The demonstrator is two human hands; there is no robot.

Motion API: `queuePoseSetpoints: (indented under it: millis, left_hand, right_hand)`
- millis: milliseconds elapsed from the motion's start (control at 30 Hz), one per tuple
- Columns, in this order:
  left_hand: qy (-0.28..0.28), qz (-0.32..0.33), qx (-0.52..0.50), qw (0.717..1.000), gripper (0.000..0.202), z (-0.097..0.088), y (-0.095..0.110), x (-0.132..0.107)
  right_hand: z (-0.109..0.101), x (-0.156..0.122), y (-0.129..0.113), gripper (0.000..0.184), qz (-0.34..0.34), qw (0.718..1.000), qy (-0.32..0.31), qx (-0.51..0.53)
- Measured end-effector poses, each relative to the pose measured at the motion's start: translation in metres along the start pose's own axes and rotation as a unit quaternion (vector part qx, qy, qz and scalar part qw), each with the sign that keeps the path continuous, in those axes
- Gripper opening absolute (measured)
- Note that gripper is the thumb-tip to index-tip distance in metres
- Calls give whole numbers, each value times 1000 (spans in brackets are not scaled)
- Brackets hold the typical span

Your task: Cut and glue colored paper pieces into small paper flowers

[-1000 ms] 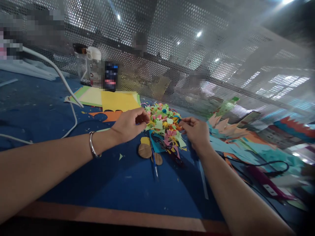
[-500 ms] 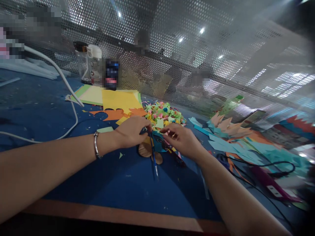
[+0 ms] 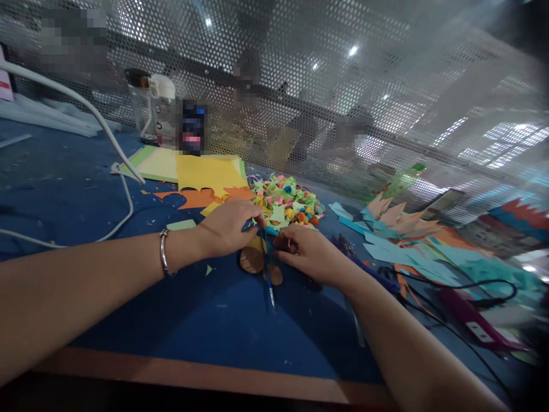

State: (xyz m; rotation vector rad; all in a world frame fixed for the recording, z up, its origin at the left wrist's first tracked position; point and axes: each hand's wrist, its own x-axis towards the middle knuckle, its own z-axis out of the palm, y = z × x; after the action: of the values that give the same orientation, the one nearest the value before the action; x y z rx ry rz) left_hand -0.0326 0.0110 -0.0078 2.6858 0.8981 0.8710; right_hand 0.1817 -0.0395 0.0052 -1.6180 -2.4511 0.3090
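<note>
My left hand (image 3: 234,228), with a silver bangle at the wrist, has thumb and forefinger closed on a small piece of blue paper (image 3: 271,231). Close to the paper is my right hand (image 3: 306,252), its fingers curled; what lies inside them is dark and cannot be made out. Below the left fingertips a thin blue stick with a silvery tip, like a paintbrush (image 3: 268,274), slants over two wooden discs (image 3: 252,259). Part of a dark object shows beneath the right hand.
A heap of colourful paper scraps (image 3: 291,200) lies beyond my hands. Yellow paper sheets (image 3: 210,170), two bottles (image 3: 163,109) and a white cable (image 3: 98,114) are at left. Cut blue paper (image 3: 394,252), black cables and a purple power strip (image 3: 476,326) lie right. A perforated screen stands behind.
My right hand has shifted slightly left and turned, its fingers more curled. Less of the blue paper between the hands shows. The left hand and the blue stick stay nearly in place.
</note>
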Motion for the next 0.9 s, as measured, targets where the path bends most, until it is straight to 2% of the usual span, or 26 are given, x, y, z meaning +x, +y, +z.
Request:
queuePoseSetpoints:
  millis: [200, 367, 467, 667, 900]
  left_hand:
    - [-3, -10, -4, 1000, 15, -1, 1, 1]
    - [-10, -25, 10, 1000, 16, -1, -1, 1]
    - [-41, -35, 33, 998, 16, 0, -3, 1]
    - [-114, -95, 72, 986, 32, 4, 0, 1]
    - [-139, -102, 66, 983, 13, 2, 2, 5]
  right_hand:
    - [0, 1, -2, 3, 20, 998, -31, 45]
    - [0, -2, -3, 16, -7, 1000, -13, 28]
    - [0, -4, -3, 19, -10, 1000, -7, 29]
    - [2, -2, -2, 19, -3, 999, -14, 49]
    - [3, -1, -2, 11, 3, 998, -18, 61]
